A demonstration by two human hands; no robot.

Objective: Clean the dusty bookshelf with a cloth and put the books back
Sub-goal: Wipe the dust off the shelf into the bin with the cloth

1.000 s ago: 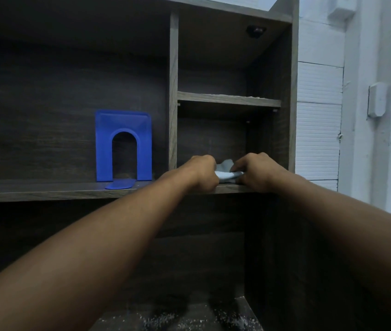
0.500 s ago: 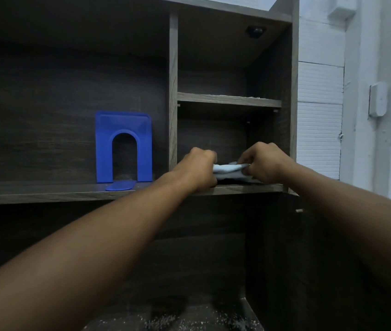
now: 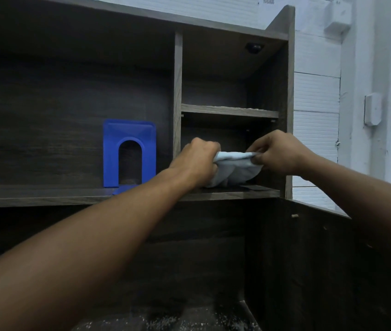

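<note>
**Obs.:** Pale blue soft cloth (image 3: pixel 235 167) is in the lower R compt. of the dark wood-grain bookshelf (image 3: pixel 230 195), held up between both hands. Its lower folds hang down and touch the shelf board. Left hand (image 3: pixel 198 161) is fisted round one end of the cloth. Right hand (image 3: pixel 277 152) pinches the other end btwn thumb and fingertips. Top edge of the cloth is pulled fairly taut; the rest is bunched.

**Also noted:** Blue bookend w/ arched cut-out (image 3: pixel 129 130) stands upright on the same board in the wide L compt., well apart from the cloth. Short upper shelf board (image 3: pixel 229 111) above the hands shows pale specks towards its R end. No books in view.

**Assessment:** Step in hand appears to be spreading or refolding the cloth ahead of a wipe. Book return not begun.

**Rec.:**
- Fold to a flat pad, not a wad, so a clean face meets the board.
- Wipe from back corner to front edge in one direction, gathering dust into the cloth rather than flicking it off.
- Do the upper board first, as fallout will land below.
- Lift the bookend; don't wipe round it.
</note>
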